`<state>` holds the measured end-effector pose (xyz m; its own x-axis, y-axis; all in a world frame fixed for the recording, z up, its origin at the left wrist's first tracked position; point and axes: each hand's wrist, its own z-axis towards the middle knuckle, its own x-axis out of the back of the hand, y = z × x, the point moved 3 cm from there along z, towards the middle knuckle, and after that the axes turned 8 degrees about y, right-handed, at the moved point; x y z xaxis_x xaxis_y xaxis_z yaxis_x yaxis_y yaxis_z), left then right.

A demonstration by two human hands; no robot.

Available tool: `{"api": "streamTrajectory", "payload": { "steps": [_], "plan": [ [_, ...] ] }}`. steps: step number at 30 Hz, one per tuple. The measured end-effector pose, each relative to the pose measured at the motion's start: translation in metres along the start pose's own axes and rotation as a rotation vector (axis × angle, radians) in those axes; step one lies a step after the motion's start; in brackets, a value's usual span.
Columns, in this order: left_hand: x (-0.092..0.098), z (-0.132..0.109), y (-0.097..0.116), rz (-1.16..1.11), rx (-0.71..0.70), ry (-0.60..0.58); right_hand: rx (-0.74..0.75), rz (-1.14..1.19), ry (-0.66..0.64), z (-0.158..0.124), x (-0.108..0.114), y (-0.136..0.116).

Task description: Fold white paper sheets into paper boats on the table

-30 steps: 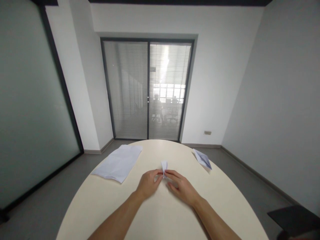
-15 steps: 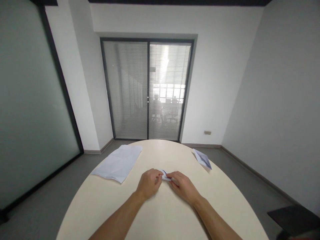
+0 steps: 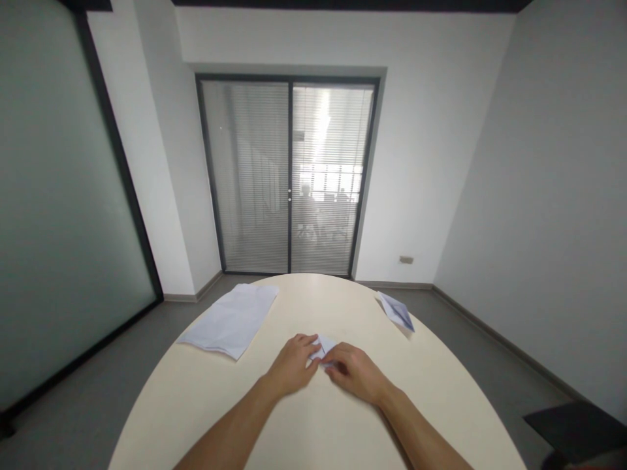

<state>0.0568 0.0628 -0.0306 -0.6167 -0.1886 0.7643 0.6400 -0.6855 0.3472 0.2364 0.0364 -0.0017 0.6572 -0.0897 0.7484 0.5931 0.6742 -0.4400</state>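
A small piece of folded white paper (image 3: 325, 342) lies near the middle of the table, between my two hands. My left hand (image 3: 294, 363) holds its left side, the fingers over the top and the thumb below. On its right side, my right hand (image 3: 357, 371) pinches the near edge with bent fingers. A crease or flap line runs across the paper's visible face. My fingers hide the paper's outer parts.
The round cream table (image 3: 313, 424) carries a stack of white paper sheets (image 3: 238, 320) at the left and a folded paper piece (image 3: 398, 311) at the right edge. A dark flat object (image 3: 578, 427) stands at the lower right, beyond the table.
The folded paper has turned flatter towards me and shows more of its face. My left fingers have stretched out along it, and my right hand has moved slightly nearer.
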Motion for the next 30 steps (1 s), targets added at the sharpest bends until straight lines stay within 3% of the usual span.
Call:
{"api": "streamTrajectory", "payload": {
  "steps": [6, 10, 15, 30],
  "plan": [
    [0.001, 0.000, 0.000, -0.021, -0.005, 0.003, 0.005, 0.015, 0.020, 0.002, 0.000, 0.000],
    [0.001, 0.000, 0.001, 0.003, 0.009, 0.012, 0.002, -0.059, 0.063, -0.002, -0.005, 0.013],
    [-0.001, -0.001, -0.001, 0.056, 0.078, 0.077, -0.030, -0.127, 0.022, -0.007, -0.013, 0.028],
    [-0.001, -0.002, 0.000, 0.047, 0.016, -0.039, -0.020, -0.095, -0.031, -0.005, -0.006, 0.016]
  ]
}}
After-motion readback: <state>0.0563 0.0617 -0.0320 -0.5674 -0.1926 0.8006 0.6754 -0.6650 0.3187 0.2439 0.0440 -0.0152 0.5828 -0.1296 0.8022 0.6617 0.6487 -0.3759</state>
